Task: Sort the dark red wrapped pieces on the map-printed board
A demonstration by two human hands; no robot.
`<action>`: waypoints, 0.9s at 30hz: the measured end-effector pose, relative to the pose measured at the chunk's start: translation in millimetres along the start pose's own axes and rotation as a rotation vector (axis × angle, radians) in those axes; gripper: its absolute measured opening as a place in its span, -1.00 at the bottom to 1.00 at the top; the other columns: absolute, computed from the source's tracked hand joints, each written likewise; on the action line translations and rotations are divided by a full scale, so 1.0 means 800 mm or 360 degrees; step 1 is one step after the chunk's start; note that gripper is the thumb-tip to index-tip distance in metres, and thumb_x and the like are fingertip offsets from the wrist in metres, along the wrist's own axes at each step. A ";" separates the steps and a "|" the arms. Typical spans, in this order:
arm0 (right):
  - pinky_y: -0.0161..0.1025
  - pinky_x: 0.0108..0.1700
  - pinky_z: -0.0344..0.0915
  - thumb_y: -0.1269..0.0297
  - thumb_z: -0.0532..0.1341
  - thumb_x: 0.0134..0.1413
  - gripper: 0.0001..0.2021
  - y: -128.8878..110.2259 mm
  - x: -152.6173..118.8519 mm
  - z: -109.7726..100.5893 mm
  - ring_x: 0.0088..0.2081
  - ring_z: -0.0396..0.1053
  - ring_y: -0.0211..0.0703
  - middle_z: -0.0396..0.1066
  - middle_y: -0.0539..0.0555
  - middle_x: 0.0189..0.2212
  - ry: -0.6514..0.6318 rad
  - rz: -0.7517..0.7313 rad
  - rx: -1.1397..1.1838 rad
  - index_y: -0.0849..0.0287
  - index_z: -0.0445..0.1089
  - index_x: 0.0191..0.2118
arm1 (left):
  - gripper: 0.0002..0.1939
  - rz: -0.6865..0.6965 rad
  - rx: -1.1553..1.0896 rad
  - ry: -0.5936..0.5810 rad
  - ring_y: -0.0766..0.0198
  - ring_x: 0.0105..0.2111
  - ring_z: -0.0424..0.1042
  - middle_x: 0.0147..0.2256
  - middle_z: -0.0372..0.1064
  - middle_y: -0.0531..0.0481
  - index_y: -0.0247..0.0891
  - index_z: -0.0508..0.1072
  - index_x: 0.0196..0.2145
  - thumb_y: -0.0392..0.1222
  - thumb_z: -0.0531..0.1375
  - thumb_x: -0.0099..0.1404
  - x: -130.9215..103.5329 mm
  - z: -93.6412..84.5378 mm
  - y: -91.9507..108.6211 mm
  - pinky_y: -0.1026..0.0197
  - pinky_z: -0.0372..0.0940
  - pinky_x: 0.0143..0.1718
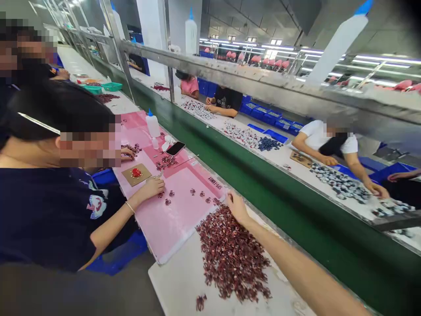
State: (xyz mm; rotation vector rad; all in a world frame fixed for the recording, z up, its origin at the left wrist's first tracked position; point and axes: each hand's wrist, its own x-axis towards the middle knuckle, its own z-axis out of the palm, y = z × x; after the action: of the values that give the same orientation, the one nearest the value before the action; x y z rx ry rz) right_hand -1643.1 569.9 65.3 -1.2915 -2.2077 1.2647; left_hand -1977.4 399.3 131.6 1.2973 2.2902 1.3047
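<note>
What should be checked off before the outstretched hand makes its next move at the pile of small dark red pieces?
1. Right hand at the far edge of the red pieces pile: ok.
2. A piece pinched in the fingers: cannot tell, seen from the back.
3. Left hand in view: not ok, out of frame.
4. Pile clear of the green conveyor belt: ok.
5. Co-worker's hand apart from the pile, on the pink sheet: ok.

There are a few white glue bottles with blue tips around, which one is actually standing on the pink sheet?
The small bottle near the phone. It stands on the pink sheet itself; the other, taller ones sit up on the metal rail above the belt.
</note>
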 end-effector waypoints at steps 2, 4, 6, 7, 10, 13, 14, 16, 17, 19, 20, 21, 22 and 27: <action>0.02 0.00 0.49 0.16 0.26 0.38 -0.70 -0.005 0.069 0.020 -0.03 0.48 -0.03 0.45 0.15 0.04 -0.0038 -0.0153 -0.0210 0.20 0.41 0.09 | -0.63 -0.0020 0.0072 -0.0259 0.48 -0.41 0.42 -0.36 0.43 0.00 -0.42 0.45 -0.29 0.00 0.16 0.46 0.026 -0.002 -0.047 0.27 0.46 -0.19; 0.02 0.00 0.49 0.17 0.26 0.38 -0.71 -0.006 0.115 0.036 -0.03 0.48 -0.03 0.44 0.15 0.05 -0.0109 -0.0315 -0.0386 0.19 0.41 0.09 | -0.39 -0.0015 0.0134 -0.0419 0.39 -0.17 0.55 -0.32 0.38 -0.08 -0.48 0.38 -0.42 -0.11 -0.28 0.53 0.035 -0.003 -0.078 0.21 0.45 -0.18; 0.01 0.01 0.49 0.18 0.26 0.38 -0.73 -0.004 0.139 0.050 -0.03 0.48 -0.04 0.45 0.15 0.05 -0.0183 -0.0475 -0.0531 0.19 0.42 0.08 | -0.34 0.0020 0.0183 -0.0488 0.13 0.11 0.48 -0.27 0.36 -0.14 -0.41 0.32 -0.51 -0.19 -0.46 0.42 0.034 -0.004 -0.094 0.07 0.42 -0.20; 0.01 0.01 0.49 0.18 0.25 0.38 -0.74 -0.002 0.146 0.055 -0.03 0.48 -0.05 0.45 0.15 0.05 -0.0211 -0.0550 -0.0593 0.18 0.42 0.08 | -0.48 0.0047 0.0203 -0.0505 0.07 0.13 0.46 -0.26 0.41 -0.12 -0.35 0.34 -0.48 -0.10 -0.20 0.49 0.033 -0.005 -0.097 0.02 0.48 -0.16; 0.01 0.01 0.48 0.18 0.25 0.38 -0.74 0.002 0.150 0.062 -0.03 0.48 -0.04 0.45 0.15 0.05 -0.0235 -0.0746 -0.0727 0.18 0.43 0.07 | -0.63 0.0091 0.0259 -0.0504 0.10 -0.05 0.50 -0.29 0.48 -0.07 -0.27 0.47 -0.35 0.12 0.22 0.38 0.030 -0.002 -0.094 -0.04 0.48 0.00; 0.07 0.08 0.45 0.19 0.25 0.38 -0.72 0.002 0.135 0.058 0.04 0.45 0.00 0.42 0.16 0.10 -0.0153 -0.0886 -0.0771 0.17 0.41 0.11 | -0.54 0.0040 0.0280 -0.0345 0.11 0.03 0.46 -0.08 0.46 -0.16 -0.32 0.49 -0.04 0.14 0.07 0.48 0.017 0.021 -0.076 -0.09 0.42 0.08; 0.10 0.11 0.43 0.19 0.25 0.38 -0.71 0.002 0.126 0.055 0.08 0.43 0.03 0.40 0.17 0.13 -0.0102 -0.0915 -0.0766 0.16 0.40 0.13 | -0.52 0.0019 0.0280 -0.0269 0.08 0.09 0.43 0.03 0.42 -0.19 -0.30 0.45 0.08 0.14 0.07 0.48 0.008 0.034 -0.069 -0.11 0.40 0.11; 0.15 0.16 0.39 0.20 0.25 0.39 -0.68 0.002 0.104 0.051 0.14 0.38 0.07 0.35 0.19 0.18 -0.0011 -0.0960 -0.0740 0.14 0.38 0.17 | -0.47 -0.0007 0.0277 -0.0172 0.04 0.16 0.38 0.14 0.35 -0.22 -0.26 0.36 0.21 0.14 0.07 0.48 -0.016 0.063 -0.054 -0.16 0.36 0.16; 0.17 0.18 0.37 0.21 0.24 0.39 -0.68 0.003 0.092 0.050 0.16 0.37 0.09 0.34 0.19 0.20 0.0006 -0.0988 -0.0722 0.14 0.37 0.18 | -0.46 -0.0012 0.0271 -0.0154 0.03 0.17 0.36 0.17 0.32 -0.23 -0.25 0.34 0.23 0.14 0.08 0.48 -0.028 0.078 -0.047 -0.18 0.34 0.18; 0.17 0.19 0.36 0.23 0.24 0.39 -0.68 0.006 0.068 0.050 0.17 0.37 0.08 0.34 0.19 0.20 -0.0033 -0.1060 -0.0685 0.14 0.37 0.18 | -0.47 -0.0006 0.0254 -0.0178 0.03 0.20 0.34 0.21 0.29 -0.23 -0.25 0.33 0.23 0.11 0.11 0.47 -0.049 0.108 -0.035 -0.19 0.30 0.23; 0.17 0.19 0.36 0.24 0.24 0.39 -0.69 0.008 0.057 0.051 0.16 0.37 0.08 0.36 0.18 0.19 -0.0077 -0.1096 -0.0667 0.14 0.37 0.18 | -0.48 0.0006 0.0247 -0.0214 0.03 0.21 0.33 0.22 0.27 -0.23 -0.26 0.34 0.23 0.10 0.12 0.46 -0.056 0.121 -0.029 -0.20 0.28 0.24; 0.17 0.19 0.37 0.25 0.23 0.40 -0.70 0.010 0.048 0.053 0.16 0.38 0.07 0.37 0.18 0.17 -0.0123 -0.1123 -0.0649 0.14 0.37 0.18 | -0.48 0.0021 0.0243 -0.0261 0.03 0.22 0.32 0.23 0.26 -0.24 -0.26 0.34 0.23 0.08 0.13 0.46 -0.061 0.132 -0.024 -0.20 0.26 0.26; 0.17 0.19 0.37 0.27 0.23 0.40 -0.70 0.012 0.041 0.054 0.15 0.39 0.07 0.38 0.17 0.16 -0.0164 -0.1138 -0.0631 0.14 0.37 0.18 | -0.49 0.0039 0.0240 -0.0317 0.02 0.23 0.31 0.24 0.25 -0.24 -0.26 0.34 0.23 0.07 0.15 0.45 -0.064 0.142 -0.020 -0.22 0.24 0.28; 0.13 0.20 0.40 0.35 0.12 0.45 -0.69 0.018 0.011 0.051 0.14 0.41 0.03 0.41 0.18 0.13 -0.0334 -0.1103 -0.0521 0.16 0.34 0.22 | -0.51 0.0148 0.0241 -0.0680 -0.03 0.36 0.16 0.30 0.19 -0.24 -0.29 0.32 0.25 -0.01 0.13 0.47 -0.069 0.177 0.000 -0.31 0.03 0.39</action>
State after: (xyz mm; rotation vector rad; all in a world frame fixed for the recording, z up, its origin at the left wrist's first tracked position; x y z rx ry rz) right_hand -1665.1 558.0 28.5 -0.3856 -2.7352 0.8124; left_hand -1867.3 441.1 34.9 1.5696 2.0748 0.7885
